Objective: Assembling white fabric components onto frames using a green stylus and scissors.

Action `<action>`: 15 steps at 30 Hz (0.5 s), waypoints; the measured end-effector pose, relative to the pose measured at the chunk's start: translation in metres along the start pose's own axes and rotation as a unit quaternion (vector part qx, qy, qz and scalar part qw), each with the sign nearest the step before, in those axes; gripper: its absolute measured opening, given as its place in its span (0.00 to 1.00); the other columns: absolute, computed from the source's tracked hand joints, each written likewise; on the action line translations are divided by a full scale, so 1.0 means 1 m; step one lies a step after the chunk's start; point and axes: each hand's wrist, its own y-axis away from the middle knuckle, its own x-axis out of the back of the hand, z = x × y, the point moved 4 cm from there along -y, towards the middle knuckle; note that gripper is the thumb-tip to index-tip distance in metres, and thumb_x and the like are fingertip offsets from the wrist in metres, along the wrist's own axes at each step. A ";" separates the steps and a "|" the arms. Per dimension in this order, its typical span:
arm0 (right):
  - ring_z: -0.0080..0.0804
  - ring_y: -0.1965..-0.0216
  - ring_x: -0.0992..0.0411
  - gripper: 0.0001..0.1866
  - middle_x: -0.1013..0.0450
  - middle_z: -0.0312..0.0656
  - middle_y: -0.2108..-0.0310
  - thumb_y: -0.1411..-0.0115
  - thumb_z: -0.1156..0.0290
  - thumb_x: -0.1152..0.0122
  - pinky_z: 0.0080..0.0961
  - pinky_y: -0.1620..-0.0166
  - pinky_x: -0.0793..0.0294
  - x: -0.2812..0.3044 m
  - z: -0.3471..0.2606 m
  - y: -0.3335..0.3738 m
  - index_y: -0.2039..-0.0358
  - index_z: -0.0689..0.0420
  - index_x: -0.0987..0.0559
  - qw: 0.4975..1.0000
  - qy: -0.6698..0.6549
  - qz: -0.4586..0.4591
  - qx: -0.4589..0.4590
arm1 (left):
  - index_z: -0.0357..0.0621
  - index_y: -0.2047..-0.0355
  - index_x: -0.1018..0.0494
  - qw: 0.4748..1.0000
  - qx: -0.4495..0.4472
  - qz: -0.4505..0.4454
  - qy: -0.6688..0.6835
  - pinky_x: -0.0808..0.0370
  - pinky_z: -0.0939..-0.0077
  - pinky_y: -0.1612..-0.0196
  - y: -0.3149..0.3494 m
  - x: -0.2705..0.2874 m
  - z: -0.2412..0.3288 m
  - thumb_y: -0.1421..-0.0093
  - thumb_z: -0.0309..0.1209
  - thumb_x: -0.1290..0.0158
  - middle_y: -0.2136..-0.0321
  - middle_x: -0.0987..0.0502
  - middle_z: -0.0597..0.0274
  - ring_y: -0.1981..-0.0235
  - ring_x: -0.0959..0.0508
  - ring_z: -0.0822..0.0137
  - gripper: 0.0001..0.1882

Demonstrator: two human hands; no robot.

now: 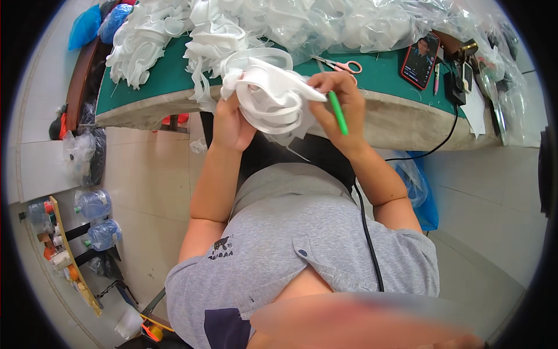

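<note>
A bundle of white curled fabric strips (273, 99) is held up over the table's near edge, above my lap. My left hand (232, 125) grips its left side, with the fingers partly hidden behind the folds. On the other side my right hand (344, 104) pinches a pointed end of the white fabric between thumb and fingers. A green pen-like stick (337, 113) is tucked in that same hand, slanting down across the palm. One thin loose thread hangs below the bundle. Just beyond my right hand, scissors (340, 65) with pink handles lie on the green tabletop (381, 78).
Heaps of similar white strips (145, 43) and clear plastic bags (360, 29) cover the table's far side. At right lie a phone (419, 61), a pink pen (436, 78) and a black adapter (453, 90) with its cable trailing over the edge. Large water bottles (103, 234) stand lower left.
</note>
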 end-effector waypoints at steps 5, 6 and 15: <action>0.24 0.65 0.31 0.16 0.28 0.44 0.67 0.51 0.86 0.38 0.19 0.58 0.30 0.031 -0.032 0.007 0.68 0.58 0.35 0.995 -0.048 0.084 0.030 | 0.38 0.66 0.31 0.945 -0.127 -0.130 -0.273 0.30 0.71 0.52 0.048 -0.035 0.017 0.42 0.30 0.45 0.54 0.27 0.49 0.56 0.26 0.65 0.09; 0.23 0.66 0.31 0.16 0.28 0.43 0.67 0.51 0.86 0.38 0.18 0.59 0.30 0.034 -0.035 0.012 0.69 0.58 0.35 0.995 -0.051 0.087 0.003 | 0.39 0.68 0.30 0.942 -0.081 -0.165 -0.282 0.30 0.72 0.55 0.055 -0.039 0.014 0.42 0.29 0.44 0.61 0.24 0.51 0.59 0.25 0.66 0.08; 0.18 0.69 0.34 0.12 0.31 0.38 0.71 0.48 0.83 0.38 0.14 0.64 0.33 0.042 -0.031 0.019 0.72 0.58 0.34 0.995 -0.015 0.046 -0.093 | 0.38 0.65 0.31 0.927 -0.070 -0.148 -0.336 0.26 0.73 0.62 0.048 -0.029 0.010 0.47 0.23 0.43 0.73 0.24 0.60 0.67 0.22 0.65 0.10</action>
